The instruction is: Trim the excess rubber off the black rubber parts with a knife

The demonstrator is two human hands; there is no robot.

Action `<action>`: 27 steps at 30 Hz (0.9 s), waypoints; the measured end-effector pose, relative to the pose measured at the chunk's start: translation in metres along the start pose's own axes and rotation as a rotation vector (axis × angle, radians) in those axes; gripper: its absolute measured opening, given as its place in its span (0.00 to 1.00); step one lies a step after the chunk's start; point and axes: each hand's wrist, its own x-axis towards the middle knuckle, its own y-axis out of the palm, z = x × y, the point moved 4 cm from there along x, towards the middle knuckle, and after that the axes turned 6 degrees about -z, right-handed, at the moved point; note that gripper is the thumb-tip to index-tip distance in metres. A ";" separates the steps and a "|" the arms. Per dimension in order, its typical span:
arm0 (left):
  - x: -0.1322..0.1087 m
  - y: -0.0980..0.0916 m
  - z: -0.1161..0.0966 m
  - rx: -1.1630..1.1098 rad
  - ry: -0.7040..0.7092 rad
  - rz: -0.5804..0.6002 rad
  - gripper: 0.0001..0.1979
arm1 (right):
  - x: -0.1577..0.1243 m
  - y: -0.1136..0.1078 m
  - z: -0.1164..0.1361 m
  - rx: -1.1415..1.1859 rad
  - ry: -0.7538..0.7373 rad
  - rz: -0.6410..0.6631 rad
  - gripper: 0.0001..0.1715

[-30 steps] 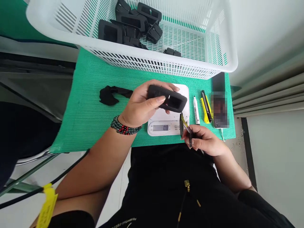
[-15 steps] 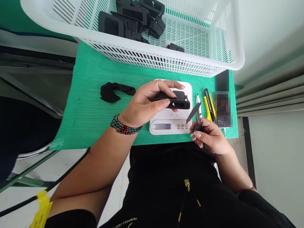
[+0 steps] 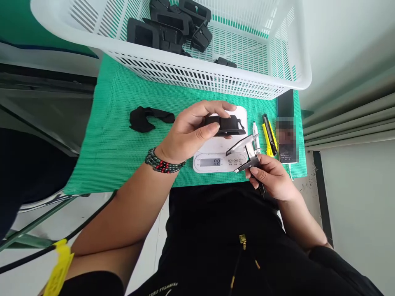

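Observation:
My left hand (image 3: 197,129) is closed around a black plastic housing (image 3: 230,125), held above a white digital scale (image 3: 212,146) whose display reads about 0.8. In my right hand (image 3: 271,176) is a caliper (image 3: 251,154), gripped near its slide, with its jaws spread apart and pointing left over the scale's lower right corner. The caliper and the housing are apart from each other. My left fingers hide part of the housing's left end.
A white perforated basket (image 3: 197,65) with several black plastic parts (image 3: 169,24) stands at the back. Black cloth (image 3: 145,119) lies left on the green mat (image 3: 108,156). Right of the scale are a white marker (image 3: 256,135), a yellow utility knife (image 3: 270,135) and a phone-like device (image 3: 287,152).
The caliper's jaws have opened wide and turned to the left, over the scale. My left hand has tilted the housing, so its flat face with the opening shows less.

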 end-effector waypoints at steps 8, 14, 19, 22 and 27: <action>0.004 0.002 0.001 -0.096 -0.039 0.009 0.22 | -0.003 -0.003 0.001 -0.031 -0.041 -0.008 0.21; 0.001 0.006 0.003 -0.136 0.059 -0.173 0.22 | -0.010 -0.011 0.013 -0.316 -0.213 -0.220 0.16; -0.026 0.035 -0.005 -0.237 -0.078 -0.512 0.21 | -0.016 -0.009 0.017 -0.551 -0.321 -0.323 0.13; -0.041 0.053 -0.006 -0.307 -0.199 -0.619 0.20 | -0.017 -0.009 0.022 -0.666 -0.400 -0.373 0.14; -0.048 0.072 -0.006 -0.401 -0.342 -0.619 0.19 | -0.017 -0.008 0.028 -0.799 -0.582 -0.394 0.17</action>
